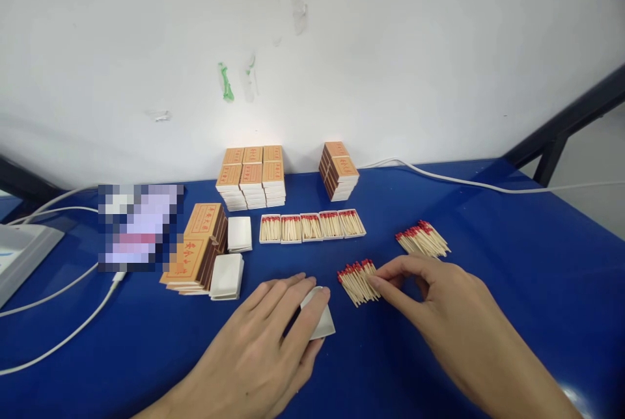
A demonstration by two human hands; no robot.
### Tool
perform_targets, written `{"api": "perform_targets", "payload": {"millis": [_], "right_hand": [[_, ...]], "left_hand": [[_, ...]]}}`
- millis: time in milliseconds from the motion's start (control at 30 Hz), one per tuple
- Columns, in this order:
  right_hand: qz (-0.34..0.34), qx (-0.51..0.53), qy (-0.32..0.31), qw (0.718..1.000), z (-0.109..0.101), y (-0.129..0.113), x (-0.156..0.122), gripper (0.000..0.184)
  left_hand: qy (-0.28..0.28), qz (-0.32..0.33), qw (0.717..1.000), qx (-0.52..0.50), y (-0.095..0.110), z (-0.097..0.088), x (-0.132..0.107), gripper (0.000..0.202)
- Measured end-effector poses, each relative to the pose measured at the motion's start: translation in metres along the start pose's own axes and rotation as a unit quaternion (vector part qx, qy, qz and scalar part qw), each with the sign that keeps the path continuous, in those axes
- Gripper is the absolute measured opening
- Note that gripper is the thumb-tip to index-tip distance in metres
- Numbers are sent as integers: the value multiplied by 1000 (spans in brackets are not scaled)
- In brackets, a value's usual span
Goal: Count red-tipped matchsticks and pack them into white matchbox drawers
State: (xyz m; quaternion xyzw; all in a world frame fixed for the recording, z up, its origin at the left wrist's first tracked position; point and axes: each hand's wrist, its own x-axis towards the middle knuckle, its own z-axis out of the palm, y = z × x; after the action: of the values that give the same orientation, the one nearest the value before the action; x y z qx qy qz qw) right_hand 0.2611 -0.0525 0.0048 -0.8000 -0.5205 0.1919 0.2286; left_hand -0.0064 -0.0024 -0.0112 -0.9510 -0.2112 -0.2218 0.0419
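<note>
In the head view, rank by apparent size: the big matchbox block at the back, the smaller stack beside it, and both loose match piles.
1. big matchbox block
2. smaller matchbox stack
3. near match pile and far match pile look alike: unranked.

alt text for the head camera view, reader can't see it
On a blue table, a person's left hand holds a white tray while the right hand touches a small pile of red-tipped matches. Behind lie a second match pile, five filled trays in a row, and stacked matchboxes.
</note>
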Motion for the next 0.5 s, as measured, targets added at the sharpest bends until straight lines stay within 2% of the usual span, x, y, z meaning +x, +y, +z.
{"api": "perform_targets", "payload": {"millis": [167, 267, 400, 500], "right_hand": [[1, -22, 28, 999, -1, 3, -3, 33], [-9, -54, 85, 995, 2, 3, -8, 41], [-55, -125, 175, 975, 15, -5, -19, 56], [-95, -196, 172, 961, 28, -13, -25, 52]], "left_hand": [[0, -1, 1000, 6, 1, 0, -1, 38], [1, -1, 1000, 3, 1, 1, -1, 38], [4, 2, 1000, 0, 1, 0, -1, 37], [4, -3, 1000, 1, 0, 1, -1, 36]]}}
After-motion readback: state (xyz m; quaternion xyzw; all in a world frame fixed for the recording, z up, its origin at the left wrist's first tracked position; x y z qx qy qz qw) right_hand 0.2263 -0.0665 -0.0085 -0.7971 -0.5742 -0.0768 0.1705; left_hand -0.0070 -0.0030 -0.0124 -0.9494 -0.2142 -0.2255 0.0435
